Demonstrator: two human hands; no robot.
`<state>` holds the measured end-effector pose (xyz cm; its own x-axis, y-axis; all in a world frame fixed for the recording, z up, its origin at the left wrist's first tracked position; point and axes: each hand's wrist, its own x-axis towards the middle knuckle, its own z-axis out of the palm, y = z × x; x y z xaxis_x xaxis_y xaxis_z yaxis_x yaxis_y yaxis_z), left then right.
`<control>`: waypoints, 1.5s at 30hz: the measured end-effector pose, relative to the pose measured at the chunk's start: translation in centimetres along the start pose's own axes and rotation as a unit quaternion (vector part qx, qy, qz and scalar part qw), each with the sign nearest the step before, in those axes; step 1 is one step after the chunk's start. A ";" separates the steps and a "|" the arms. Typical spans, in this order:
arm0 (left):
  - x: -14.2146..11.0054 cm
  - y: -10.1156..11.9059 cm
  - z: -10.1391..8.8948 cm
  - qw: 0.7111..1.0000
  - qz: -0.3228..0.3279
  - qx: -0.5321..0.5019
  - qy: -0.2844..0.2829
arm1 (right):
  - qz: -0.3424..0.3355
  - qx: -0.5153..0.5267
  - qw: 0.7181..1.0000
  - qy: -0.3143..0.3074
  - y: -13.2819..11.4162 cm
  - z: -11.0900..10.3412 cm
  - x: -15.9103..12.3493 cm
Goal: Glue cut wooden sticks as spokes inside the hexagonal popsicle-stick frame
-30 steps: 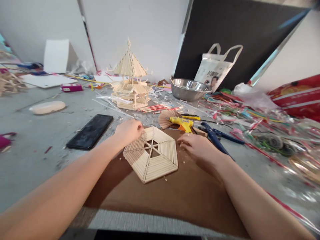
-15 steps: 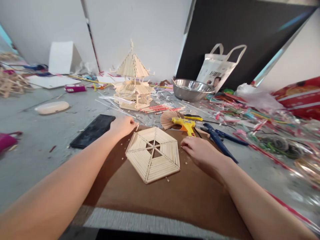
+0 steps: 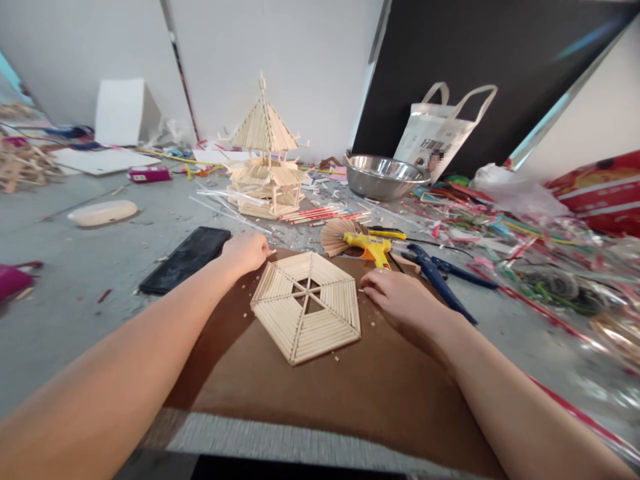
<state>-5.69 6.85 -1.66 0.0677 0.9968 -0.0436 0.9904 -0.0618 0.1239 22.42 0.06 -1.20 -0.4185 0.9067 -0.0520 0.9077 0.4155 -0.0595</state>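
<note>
A flat hexagonal panel of thin wooden sticks [image 3: 325, 327] lies on a brown board [image 3: 280, 400]; spokes cross its open centre. Beyond its far left corner my left hand [image 3: 246, 252] is closed, with the pale tip of a short stick [image 3: 271, 253] poking out of the fingers. My right hand [image 3: 395, 293] rests at the panel's right side, fingers curled together; what they hold, if anything, is too small to make out. Just past that hand lies a yellow glue gun [image 3: 367, 245] on a folded brown paper fan [image 3: 334, 238].
A stick-built pagoda [image 3: 267, 127] stands behind, with red-marked sticks [image 3: 315, 215] by its base. Around are a black phone [image 3: 185, 260], blue-handled pliers [image 3: 440, 280], a yellow cutter [image 3: 387, 233], a steel bowl [image 3: 385, 179], a white bag [image 3: 425, 137] and scattered scraps at right.
My left hand shifts slightly, and the stick tip in it now points more level. My right hand stays nearly in place beside the panel. The view tilts a little.
</note>
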 end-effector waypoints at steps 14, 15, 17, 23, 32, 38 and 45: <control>-5.1 6.2 -0.6 0.959 0.190 -0.121 -0.171 | -0.016 0.002 0.999 0.030 -0.5 -0.3 -0.1; -5.2 6.4 -0.5 0.957 0.193 -0.122 -0.176 | -0.014 0.001 0.999 0.029 -0.5 -0.3 0.0; -5.3 6.6 -0.5 0.956 0.194 -0.119 -0.183 | -0.012 0.001 1.000 0.026 -0.5 -0.3 0.0; -5.7 6.8 -0.2 0.958 0.194 -0.101 -0.184 | -0.017 0.005 1.000 0.020 -0.5 -0.4 0.0; -5.5 6.9 0.0 0.958 0.194 -0.094 -0.191 | -0.009 0.008 1.000 0.026 -0.4 -0.1 0.2; -5.5 6.8 -0.2 0.953 0.196 -0.104 -0.206 | -0.012 0.009 1.000 0.019 -0.4 0.0 0.1; -5.3 6.7 0.0 0.948 0.210 -0.113 -0.210 | -0.017 0.008 1.000 0.014 -0.3 0.1 0.2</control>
<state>0.63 1.11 -0.60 0.5388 0.7759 -0.3282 0.8179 -0.3882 0.4247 22.06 0.06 -1.33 -0.4473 0.8942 -0.0213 0.8924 0.4445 -0.0774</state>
